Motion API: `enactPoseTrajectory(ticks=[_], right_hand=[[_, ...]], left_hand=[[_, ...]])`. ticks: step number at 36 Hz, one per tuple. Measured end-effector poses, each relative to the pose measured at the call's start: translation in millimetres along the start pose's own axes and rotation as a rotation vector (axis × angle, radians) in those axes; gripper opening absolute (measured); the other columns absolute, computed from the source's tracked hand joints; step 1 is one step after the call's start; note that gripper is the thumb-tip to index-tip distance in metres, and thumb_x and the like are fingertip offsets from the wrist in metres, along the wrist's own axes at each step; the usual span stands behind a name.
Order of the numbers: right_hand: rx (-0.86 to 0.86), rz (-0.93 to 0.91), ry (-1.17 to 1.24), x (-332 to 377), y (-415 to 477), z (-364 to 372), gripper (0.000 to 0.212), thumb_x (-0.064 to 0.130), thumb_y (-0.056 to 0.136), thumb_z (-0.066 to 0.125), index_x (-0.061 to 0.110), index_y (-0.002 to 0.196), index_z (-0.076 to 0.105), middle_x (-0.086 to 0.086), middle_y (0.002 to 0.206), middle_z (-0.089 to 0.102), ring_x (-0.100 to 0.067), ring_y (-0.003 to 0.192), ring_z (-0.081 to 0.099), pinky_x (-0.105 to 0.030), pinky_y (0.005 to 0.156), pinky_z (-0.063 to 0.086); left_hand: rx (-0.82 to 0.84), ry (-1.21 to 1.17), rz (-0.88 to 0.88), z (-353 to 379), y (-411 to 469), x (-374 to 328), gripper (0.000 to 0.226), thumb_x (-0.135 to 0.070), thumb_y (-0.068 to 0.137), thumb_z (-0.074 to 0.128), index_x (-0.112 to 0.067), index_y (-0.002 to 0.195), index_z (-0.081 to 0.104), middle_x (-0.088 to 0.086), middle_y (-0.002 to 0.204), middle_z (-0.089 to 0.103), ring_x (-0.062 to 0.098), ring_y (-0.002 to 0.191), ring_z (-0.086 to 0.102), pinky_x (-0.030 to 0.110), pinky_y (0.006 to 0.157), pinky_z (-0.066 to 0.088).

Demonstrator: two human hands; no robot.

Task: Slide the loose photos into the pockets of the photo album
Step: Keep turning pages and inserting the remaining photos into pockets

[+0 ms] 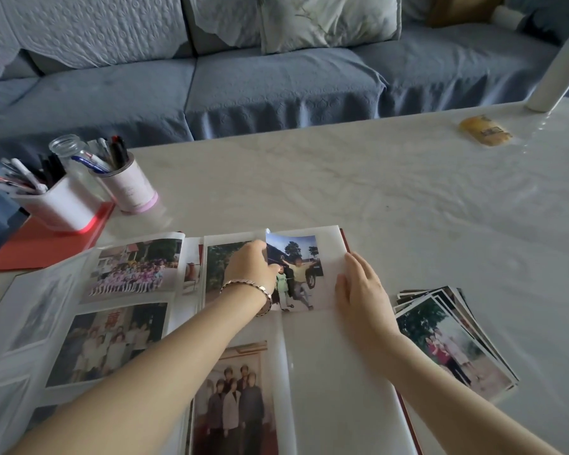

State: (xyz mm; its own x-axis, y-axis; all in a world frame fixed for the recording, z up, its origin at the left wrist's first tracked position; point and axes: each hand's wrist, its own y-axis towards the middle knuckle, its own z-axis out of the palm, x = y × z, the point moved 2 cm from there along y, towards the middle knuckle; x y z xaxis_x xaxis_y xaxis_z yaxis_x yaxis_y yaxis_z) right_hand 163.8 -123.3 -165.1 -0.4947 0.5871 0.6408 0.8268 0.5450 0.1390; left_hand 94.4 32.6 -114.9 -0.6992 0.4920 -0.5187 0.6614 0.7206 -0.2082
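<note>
L hand fingers pinch photo edge at album pocket; R hand fingers straight, flat on page; loose stack near, to their right.

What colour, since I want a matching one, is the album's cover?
Dark red, along the album cover edge; head view.

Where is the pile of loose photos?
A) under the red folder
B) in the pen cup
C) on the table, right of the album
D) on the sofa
C: the pile of loose photos lies on the table, just right of the open album, past the right hand resting on the page, while the left hand holds one photo.
</note>
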Motion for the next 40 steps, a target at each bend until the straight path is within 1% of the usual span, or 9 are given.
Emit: enactPoseTrajectory(ticks=[6,17,22,25,29,31,33,37,40], right_hand=[[0.005,0.04,0.053,0.5,-7.8,-2.7,0.042,0.013,0.097,0.037,0.009,0.139,0.038,-0.002,0.145,0.04,-0.019,0.131,0.037,-0.02,0.097,0.028],[0.005,0.04,0.055,4.5,-8.9,-6.5,0.043,0.014,0.096,0.042,0.01,0.138,0.039,-0.003,0.14,0.044,-0.022,0.122,0.045,-0.022,0.09,0.032],[-0.011,0.021,0.05,7.6,-9.5,-7.4,0.038,0.013,0.095,0.043,0.008,0.133,0.044,-0.005,0.134,0.049,-0.022,0.119,0.047,-0.022,0.086,0.032],[-0.013,0.017,0.047,7.8,-10.5,-7.3,0.041,0.014,0.095,0.042,0.01,0.135,0.042,-0.003,0.137,0.048,-0.02,0.122,0.045,-0.021,0.088,0.032],[-0.008,0.019,0.046,7.2,-11.1,-6.8,0.04,0.014,0.095,0.041,0.011,0.135,0.042,-0.003,0.137,0.048,-0.019,0.123,0.044,-0.023,0.09,0.034],[-0.012,0.018,0.046,6.9,-11.1,-6.6,0.04,0.014,0.095,0.042,0.011,0.134,0.043,-0.003,0.136,0.048,-0.02,0.122,0.045,-0.023,0.089,0.034],[-0.014,0.019,0.048,6.8,-11.3,-6.5,0.04,0.014,0.095,0.042,0.011,0.135,0.043,-0.003,0.136,0.048,-0.02,0.122,0.045,-0.022,0.089,0.034],[-0.026,0.018,0.054,6.9,-11.2,-6.2,0.04,0.014,0.095,0.043,0.011,0.135,0.043,-0.004,0.135,0.049,-0.02,0.12,0.046,-0.022,0.088,0.034],[-0.026,0.018,0.055,6.1,-10.8,-5.8,0.039,0.014,0.095,0.043,0.011,0.134,0.043,-0.004,0.133,0.05,-0.021,0.119,0.047,-0.022,0.086,0.035]], left_hand=[[-0.019,-0.128,-0.017,3.1,3.6,-8.9,0.034,-0.013,0.084,0.068,-0.004,0.116,0.061,0.011,0.111,0.066,0.023,0.104,0.06,0.024,0.084,0.041],[-0.089,-0.236,-0.16,15.0,5.7,-14.4,0.019,-0.012,0.084,0.067,-0.006,0.102,0.066,0.007,0.113,0.066,0.022,0.106,0.059,0.022,0.083,0.039],[0.031,-0.086,-0.115,10.6,3.5,-22.0,0.022,-0.002,0.088,0.053,-0.006,0.104,0.068,0.012,0.116,0.065,0.027,0.104,0.06,0.028,0.089,0.044],[0.081,-0.032,-0.152,8.2,2.3,-26.2,0.037,0.003,0.083,0.046,0.012,0.117,0.055,0.026,0.111,0.061,0.034,0.103,0.06,0.04,0.087,0.048],[0.139,-0.017,-0.19,5.7,1.7,-27.4,0.032,0.003,0.085,0.048,0.004,0.116,0.056,0.011,0.072,0.056,0.018,0.06,0.054,0.024,0.044,0.042],[0.177,-0.115,-0.271,6.9,4.3,-24.0,0.036,0.003,0.087,0.043,0.003,0.122,0.053,0.011,0.075,0.057,0.015,0.042,0.052,0.016,0.037,0.037],[0.191,-0.178,-0.35,3.9,2.8,-23.9,0.022,0.0,0.091,0.038,-0.002,0.105,0.054,0.008,0.067,0.05,0.012,0.026,0.042,0.01,0.034,0.033],[0.209,-0.275,-0.359,6.8,3.5,-24.0,0.036,0.005,0.085,0.047,0.004,0.12,0.055,0.013,0.098,0.063,0.021,0.064,0.064,0.024,0.053,0.054],[0.224,-0.257,-0.347,5.7,0.3,-24.1,0.012,0.009,0.077,0.053,0.005,0.085,0.061,0.016,0.08,0.064,0.027,0.068,0.068,0.034,0.065,0.058]])
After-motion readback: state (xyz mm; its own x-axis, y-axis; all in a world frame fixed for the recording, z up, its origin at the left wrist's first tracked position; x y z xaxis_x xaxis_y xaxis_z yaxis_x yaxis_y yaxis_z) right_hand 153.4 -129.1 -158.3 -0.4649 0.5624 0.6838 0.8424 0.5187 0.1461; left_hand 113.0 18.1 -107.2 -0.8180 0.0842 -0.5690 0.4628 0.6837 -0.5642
